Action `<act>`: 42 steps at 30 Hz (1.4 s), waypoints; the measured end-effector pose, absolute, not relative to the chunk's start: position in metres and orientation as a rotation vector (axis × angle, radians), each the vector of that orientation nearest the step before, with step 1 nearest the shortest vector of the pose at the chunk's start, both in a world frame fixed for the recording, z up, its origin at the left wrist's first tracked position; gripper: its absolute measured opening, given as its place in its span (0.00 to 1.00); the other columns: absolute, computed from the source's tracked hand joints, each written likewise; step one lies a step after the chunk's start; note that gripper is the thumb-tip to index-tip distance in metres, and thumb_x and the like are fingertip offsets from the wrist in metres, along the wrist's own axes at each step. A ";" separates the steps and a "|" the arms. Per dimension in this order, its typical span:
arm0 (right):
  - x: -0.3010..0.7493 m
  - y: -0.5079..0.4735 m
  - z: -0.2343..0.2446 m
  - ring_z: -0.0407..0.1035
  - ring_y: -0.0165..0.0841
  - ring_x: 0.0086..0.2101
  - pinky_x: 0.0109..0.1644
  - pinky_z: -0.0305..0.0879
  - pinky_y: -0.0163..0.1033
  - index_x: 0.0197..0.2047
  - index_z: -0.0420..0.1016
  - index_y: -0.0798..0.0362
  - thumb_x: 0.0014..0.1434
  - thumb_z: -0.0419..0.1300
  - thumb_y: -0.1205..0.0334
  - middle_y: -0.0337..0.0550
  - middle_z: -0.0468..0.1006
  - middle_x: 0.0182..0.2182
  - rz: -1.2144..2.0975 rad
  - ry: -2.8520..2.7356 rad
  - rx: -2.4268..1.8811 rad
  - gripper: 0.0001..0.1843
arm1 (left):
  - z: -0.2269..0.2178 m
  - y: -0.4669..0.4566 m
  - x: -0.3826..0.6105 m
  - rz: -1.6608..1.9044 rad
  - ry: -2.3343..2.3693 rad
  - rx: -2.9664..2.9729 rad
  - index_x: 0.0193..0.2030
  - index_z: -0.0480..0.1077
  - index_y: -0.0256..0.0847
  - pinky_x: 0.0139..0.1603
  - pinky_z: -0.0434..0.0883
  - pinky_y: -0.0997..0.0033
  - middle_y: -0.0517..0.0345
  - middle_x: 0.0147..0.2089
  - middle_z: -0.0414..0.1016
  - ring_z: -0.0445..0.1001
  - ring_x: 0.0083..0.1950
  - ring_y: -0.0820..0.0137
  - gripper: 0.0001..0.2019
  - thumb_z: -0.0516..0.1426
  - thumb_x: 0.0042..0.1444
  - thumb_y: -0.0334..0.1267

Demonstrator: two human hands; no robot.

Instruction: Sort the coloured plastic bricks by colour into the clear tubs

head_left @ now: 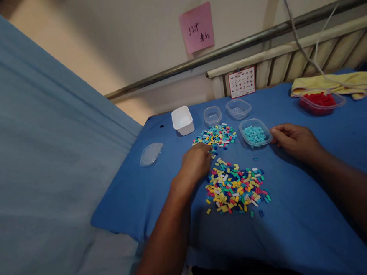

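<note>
My left hand (pixel 197 161) is at the near edge of the far pile of small mixed-colour plastic pieces (pixel 219 135). Its fingers are curled down, and their tips are hidden, so what they hold does not show. With thumb and fingers at the right rim, my right hand (pixel 295 141) grips a clear plastic container (pixel 256 144). Inside it lie many turquoise pieces (pixel 254 134). A larger, nearer pile of small pieces (pixel 235 186), in yellow, pink, green, white and dark blue, spreads between my forearms.
Behind the far pile stand a white tub (pixel 182 120) and two clear containers (pixel 212 116), (pixel 238 109). A clear lid (pixel 151 154) lies left. At right, a container of red pieces (pixel 321 102) stands by a yellow cloth (pixel 337 82). A blue curtain (pixel 39 143) hangs left.
</note>
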State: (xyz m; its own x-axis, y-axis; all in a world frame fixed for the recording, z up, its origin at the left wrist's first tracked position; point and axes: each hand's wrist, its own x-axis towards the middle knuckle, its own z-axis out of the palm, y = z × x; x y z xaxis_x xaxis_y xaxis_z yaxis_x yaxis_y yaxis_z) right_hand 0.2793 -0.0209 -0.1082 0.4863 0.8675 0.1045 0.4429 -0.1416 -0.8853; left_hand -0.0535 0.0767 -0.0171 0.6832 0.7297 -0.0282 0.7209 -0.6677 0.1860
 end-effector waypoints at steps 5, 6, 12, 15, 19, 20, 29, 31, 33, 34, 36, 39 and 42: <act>0.281 -0.020 -0.110 0.77 0.40 0.30 0.38 0.70 0.45 0.41 0.83 0.50 0.66 0.62 0.43 0.46 0.85 0.31 0.554 -1.131 -1.763 0.19 | -0.032 0.105 -0.087 0.084 1.335 2.614 0.58 0.80 0.39 0.62 0.74 0.59 0.44 0.59 0.82 0.79 0.60 0.56 0.16 0.55 0.71 0.32; 0.281 -0.020 -0.111 0.76 0.40 0.30 0.38 0.70 0.45 0.41 0.83 0.50 0.66 0.62 0.43 0.46 0.85 0.31 0.556 -1.139 -1.761 0.19 | -0.035 0.105 -0.087 0.093 1.309 2.610 0.59 0.80 0.40 0.62 0.74 0.59 0.45 0.60 0.81 0.79 0.61 0.56 0.16 0.55 0.71 0.32; 0.278 -0.021 -0.106 0.76 0.40 0.31 0.38 0.69 0.44 0.40 0.83 0.51 0.65 0.62 0.42 0.45 0.84 0.31 0.540 -1.126 -1.779 0.20 | -0.044 0.100 -0.076 0.152 1.269 2.640 0.56 0.81 0.41 0.62 0.74 0.56 0.46 0.56 0.83 0.78 0.60 0.54 0.14 0.55 0.73 0.36; 0.277 -0.023 -0.104 0.75 0.40 0.31 0.39 0.69 0.44 0.39 0.83 0.51 0.65 0.61 0.41 0.46 0.84 0.30 0.537 -1.139 -1.782 0.21 | -0.050 0.104 -0.078 0.258 1.208 2.566 0.62 0.79 0.41 0.62 0.74 0.57 0.47 0.59 0.82 0.79 0.59 0.56 0.18 0.56 0.69 0.32; 0.277 -0.023 -0.101 0.75 0.39 0.30 0.38 0.68 0.43 0.37 0.83 0.51 0.66 0.61 0.42 0.45 0.84 0.30 0.536 -1.153 -1.781 0.21 | -0.058 0.109 -0.085 0.364 1.133 2.496 0.62 0.78 0.40 0.61 0.74 0.60 0.49 0.56 0.82 0.80 0.55 0.60 0.20 0.56 0.67 0.31; 0.276 -0.023 -0.100 0.75 0.39 0.30 0.38 0.68 0.43 0.37 0.82 0.51 0.66 0.61 0.42 0.46 0.84 0.29 0.537 -1.152 -1.781 0.21 | -0.058 0.109 -0.087 0.369 1.125 2.491 0.61 0.79 0.40 0.60 0.74 0.60 0.49 0.54 0.82 0.80 0.54 0.60 0.19 0.56 0.67 0.31; 0.277 -0.022 -0.102 0.75 0.39 0.31 0.39 0.68 0.44 0.40 0.84 0.51 0.67 0.61 0.44 0.45 0.85 0.31 0.551 -1.135 -1.784 0.19 | -0.052 0.105 -0.090 0.324 1.131 2.501 0.56 0.80 0.42 0.62 0.74 0.58 0.50 0.56 0.82 0.79 0.58 0.58 0.14 0.55 0.71 0.37; 0.278 -0.022 -0.104 0.76 0.39 0.31 0.39 0.69 0.44 0.41 0.84 0.51 0.67 0.62 0.45 0.46 0.85 0.32 0.546 -1.141 -1.787 0.19 | -0.052 0.105 -0.090 0.313 1.152 2.514 0.53 0.80 0.42 0.62 0.74 0.56 0.50 0.55 0.83 0.79 0.57 0.58 0.13 0.55 0.71 0.37; 0.279 -0.022 -0.105 0.76 0.39 0.31 0.39 0.68 0.43 0.41 0.84 0.51 0.68 0.62 0.45 0.46 0.85 0.31 0.533 -1.147 -1.788 0.19 | -0.052 0.104 -0.090 0.285 1.163 2.526 0.51 0.81 0.42 0.60 0.74 0.57 0.50 0.53 0.83 0.79 0.56 0.58 0.12 0.56 0.70 0.36; 0.279 -0.022 -0.106 0.76 0.39 0.31 0.39 0.68 0.43 0.40 0.84 0.51 0.68 0.62 0.44 0.45 0.85 0.31 0.533 -1.148 -1.787 0.19 | -0.051 0.103 -0.091 0.269 1.156 2.538 0.49 0.81 0.42 0.59 0.74 0.58 0.51 0.52 0.83 0.79 0.55 0.58 0.11 0.57 0.69 0.36; 0.280 -0.022 -0.107 0.76 0.38 0.31 0.39 0.69 0.43 0.40 0.84 0.51 0.68 0.62 0.44 0.45 0.85 0.31 0.541 -1.150 -1.779 0.19 | -0.050 0.101 -0.092 0.240 1.128 2.578 0.48 0.81 0.43 0.57 0.74 0.60 0.51 0.51 0.82 0.79 0.55 0.59 0.10 0.57 0.68 0.35; 0.281 -0.021 -0.111 0.77 0.38 0.31 0.39 0.70 0.43 0.42 0.83 0.51 0.69 0.61 0.44 0.44 0.85 0.32 0.545 -1.158 -1.767 0.19 | -0.046 0.099 -0.091 0.182 1.106 2.642 0.47 0.80 0.43 0.53 0.73 0.61 0.51 0.50 0.82 0.79 0.53 0.60 0.09 0.57 0.69 0.36; 0.283 -0.020 -0.115 0.77 0.38 0.31 0.39 0.71 0.44 0.44 0.83 0.51 0.70 0.61 0.44 0.44 0.85 0.32 0.535 -1.169 -1.758 0.19 | -0.038 0.100 -0.085 0.107 1.174 2.696 0.45 0.78 0.42 0.47 0.72 0.61 0.50 0.48 0.82 0.78 0.48 0.59 0.08 0.57 0.70 0.37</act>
State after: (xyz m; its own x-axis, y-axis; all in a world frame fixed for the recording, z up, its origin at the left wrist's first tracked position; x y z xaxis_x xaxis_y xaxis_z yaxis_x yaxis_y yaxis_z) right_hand 0.2833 -0.0197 -0.1148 0.4527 0.8822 0.1294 0.4789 -0.1182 -0.8699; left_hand -0.0850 0.0996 -0.0380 0.6822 0.7311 -0.0131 0.7167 -0.6650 0.2102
